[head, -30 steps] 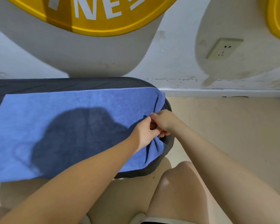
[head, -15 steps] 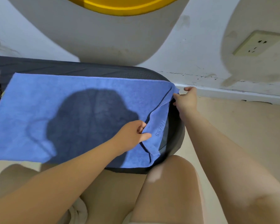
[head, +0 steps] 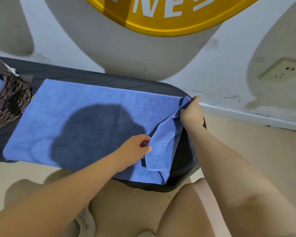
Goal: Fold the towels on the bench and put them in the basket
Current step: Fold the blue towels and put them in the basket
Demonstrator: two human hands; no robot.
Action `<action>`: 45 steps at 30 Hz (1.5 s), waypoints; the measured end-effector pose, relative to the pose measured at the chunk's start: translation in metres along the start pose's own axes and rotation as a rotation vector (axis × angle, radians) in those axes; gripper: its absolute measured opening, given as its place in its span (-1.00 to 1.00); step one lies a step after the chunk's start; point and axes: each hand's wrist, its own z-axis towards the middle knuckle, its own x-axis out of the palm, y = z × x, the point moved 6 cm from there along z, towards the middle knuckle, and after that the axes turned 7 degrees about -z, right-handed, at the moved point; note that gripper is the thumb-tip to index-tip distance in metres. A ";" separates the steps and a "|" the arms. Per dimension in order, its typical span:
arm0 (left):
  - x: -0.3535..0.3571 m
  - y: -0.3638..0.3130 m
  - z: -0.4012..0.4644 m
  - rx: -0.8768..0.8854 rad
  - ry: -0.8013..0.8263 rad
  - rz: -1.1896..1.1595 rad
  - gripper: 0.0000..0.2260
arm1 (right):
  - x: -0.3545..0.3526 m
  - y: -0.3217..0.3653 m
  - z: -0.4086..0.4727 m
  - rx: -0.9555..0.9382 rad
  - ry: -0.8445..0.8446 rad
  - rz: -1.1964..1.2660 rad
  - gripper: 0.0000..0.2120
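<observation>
Blue towel (head: pixel 85 117) corner now lifted farther by right hand (head: pixel 190 112).

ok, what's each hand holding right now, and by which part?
Both hold the blue towel at its right end: left hand pinches the near edge of the lifted flap, right hand grips the far corner.

White capitals "NES" stand, cut off, on the yellow wall sign (head: pixel 169 23). The blue towel (head: pixel 92 120) carries tonal lettering ending "TNESS" on its turned-up flap.

bright overhead light; head shadow on towel (head: pixel 92 117); edges warped.
</observation>
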 end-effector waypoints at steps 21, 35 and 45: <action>-0.170 0.032 -0.100 0.029 -0.319 -0.077 -0.84 | 0.060 0.229 -0.068 -0.507 0.190 0.441 -0.68; -0.298 0.154 -0.133 0.137 -0.878 -0.328 -0.82 | 0.209 0.372 -0.108 -0.897 0.288 -0.056 -0.93; -0.322 0.201 -0.110 -0.040 -0.893 0.023 -0.79 | 0.272 0.390 -0.097 -0.918 0.252 -0.372 -0.81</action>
